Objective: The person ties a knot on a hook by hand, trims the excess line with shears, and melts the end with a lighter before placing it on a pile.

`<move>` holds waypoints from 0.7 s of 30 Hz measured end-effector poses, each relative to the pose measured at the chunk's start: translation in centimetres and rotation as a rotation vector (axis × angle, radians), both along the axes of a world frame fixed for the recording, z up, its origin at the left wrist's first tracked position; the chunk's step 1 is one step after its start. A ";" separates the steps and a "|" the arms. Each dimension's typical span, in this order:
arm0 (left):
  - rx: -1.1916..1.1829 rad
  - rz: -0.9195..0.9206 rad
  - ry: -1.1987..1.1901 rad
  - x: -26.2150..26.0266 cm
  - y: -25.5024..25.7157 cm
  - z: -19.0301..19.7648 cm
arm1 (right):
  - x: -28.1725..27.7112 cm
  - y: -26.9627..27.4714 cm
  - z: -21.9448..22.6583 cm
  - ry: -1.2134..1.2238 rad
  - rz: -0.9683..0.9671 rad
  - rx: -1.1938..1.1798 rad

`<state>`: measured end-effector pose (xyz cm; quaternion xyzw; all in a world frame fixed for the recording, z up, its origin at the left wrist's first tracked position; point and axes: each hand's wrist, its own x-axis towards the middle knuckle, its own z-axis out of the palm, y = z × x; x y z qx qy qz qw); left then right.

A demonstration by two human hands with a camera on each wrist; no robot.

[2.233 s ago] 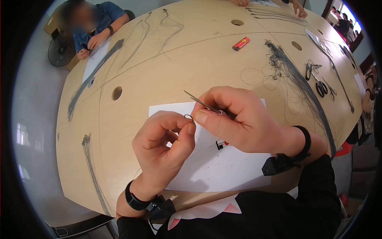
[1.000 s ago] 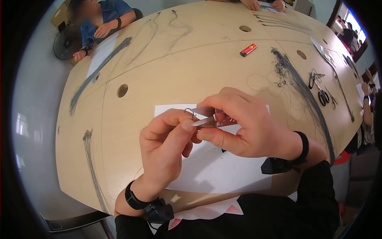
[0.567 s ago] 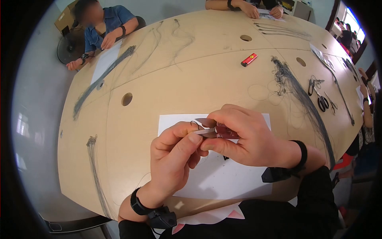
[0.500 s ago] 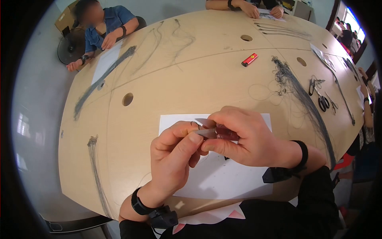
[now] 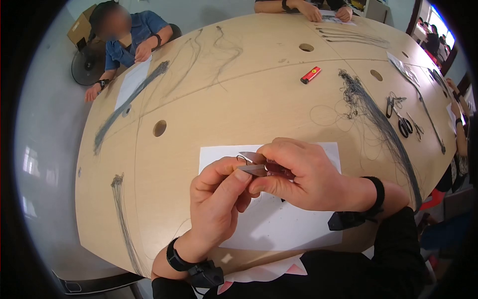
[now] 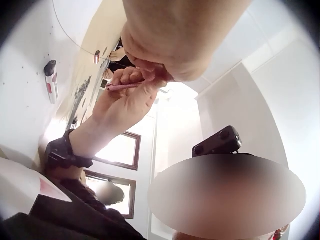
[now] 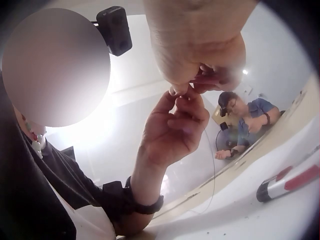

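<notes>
In the head view my left hand (image 5: 216, 202) pinches a small dark fish hook (image 5: 241, 158) between thumb and forefinger. My right hand (image 5: 313, 177) grips a pair of thread snips (image 5: 253, 170) with dark red handles. Their two blades stand apart, pointing left, the tips right at the hook and the left thumb. A thin line (image 7: 214, 170) trails down from the left hand in the right wrist view. From the left wrist, the snips' handle shows as a pinkish strip in the right hand (image 6: 122, 105). The hook is hidden there by the left hand.
White paper (image 5: 289, 231) with dark specks lies under the hands, with a red, white and black object (image 6: 51, 81) on it. Bundles of dark lines (image 5: 383, 124) lie right and left. Beyond are a red lighter (image 5: 311, 74) and scissors (image 5: 404, 127). Another person (image 5: 142, 37) sits at far left.
The snips turned from one closed blade line to spread blades around the hook about a second ago. Both hands have since shifted only slightly, the blades a little leftward over the left thumb.
</notes>
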<state>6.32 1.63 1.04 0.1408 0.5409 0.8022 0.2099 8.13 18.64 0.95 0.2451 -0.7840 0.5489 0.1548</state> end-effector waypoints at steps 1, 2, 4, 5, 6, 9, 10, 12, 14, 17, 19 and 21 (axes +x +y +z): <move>-0.002 -0.001 0.001 0.0 0.0 0.0 | 0.0 0.0 -0.1 0.003 -0.002 0.001; 0.024 0.006 -0.032 0.1 0.1 0.0 | 0.0 0.0 -0.1 0.005 -0.003 0.002; 0.049 0.012 -0.065 0.2 0.1 -0.1 | 0.0 0.0 -0.2 0.011 -0.012 0.025; 0.053 0.013 -0.067 0.2 0.2 -0.1 | -0.1 0.1 -0.2 0.020 -0.020 0.051; 0.056 0.014 -0.070 0.1 0.2 -0.1 | -0.1 0.1 -0.1 0.022 -0.022 0.051; 0.059 0.008 -0.070 0.1 0.2 -0.2 | -0.1 0.2 0.1 0.050 -0.022 0.080; 0.059 0.006 -0.070 0.1 0.2 -0.3 | -0.1 0.2 0.1 0.068 -0.024 0.090; 0.061 0.005 -0.030 0.1 0.2 -0.4 | 0.0 0.2 0.0 0.079 -0.028 0.096; 0.046 -0.004 -0.019 0.1 0.2 -0.3 | 0.0 0.2 0.0 0.076 -0.018 0.095; 0.024 -0.012 0.006 0.0 0.2 -0.3 | 0.1 0.2 0.1 0.053 -0.027 0.083; 0.015 -0.013 0.020 0.0 0.2 -0.4 | 0.1 0.1 0.1 0.034 -0.025 0.063; 0.047 -0.025 0.008 -0.1 0.0 -0.6 | 0.2 0.1 0.1 0.014 -0.024 0.044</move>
